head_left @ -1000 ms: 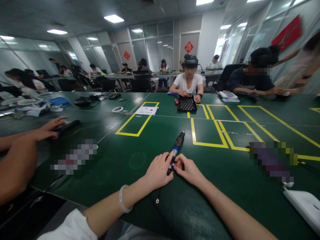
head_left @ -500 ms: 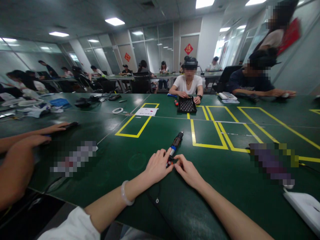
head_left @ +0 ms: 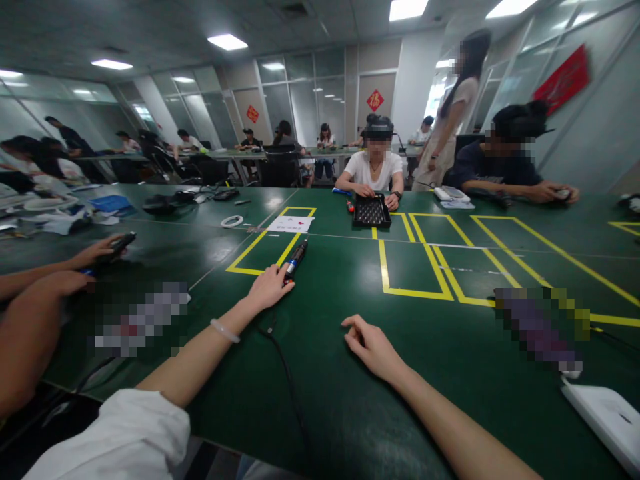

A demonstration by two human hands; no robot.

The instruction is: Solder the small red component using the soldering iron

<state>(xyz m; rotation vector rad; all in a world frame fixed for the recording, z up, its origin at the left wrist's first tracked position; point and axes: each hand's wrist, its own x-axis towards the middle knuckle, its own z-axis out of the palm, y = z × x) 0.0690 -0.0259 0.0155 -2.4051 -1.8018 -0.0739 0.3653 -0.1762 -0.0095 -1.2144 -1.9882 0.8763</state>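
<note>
My left hand [head_left: 271, 288], with a pale bangle at the wrist, is closed over the rear of a corded electric screwdriver [head_left: 296, 257]. The screwdriver is dark with a blue and silver band, and its tip points away from me towards the yellow-taped rectangle on the table. Part of its rear end is hidden under my fingers. A black cord [head_left: 286, 363] trails from there towards the front edge. My right hand [head_left: 373, 345] rests on the green table [head_left: 320, 373], apart from the tool, with its fingers loosely bent, thumb and forefinger apart and nothing in them.
A white paper [head_left: 291, 224] lies in the left taped rectangle. Across the table a person works over a black tray [head_left: 371, 211]. Another person's hand at left holds a dark tool [head_left: 123, 244]. A white box [head_left: 605, 423] stands at right.
My left hand has carried the electric screwdriver left and farther from me, away from my right hand. My right hand has stayed nearly in place. A person at the back right has walked on.
</note>
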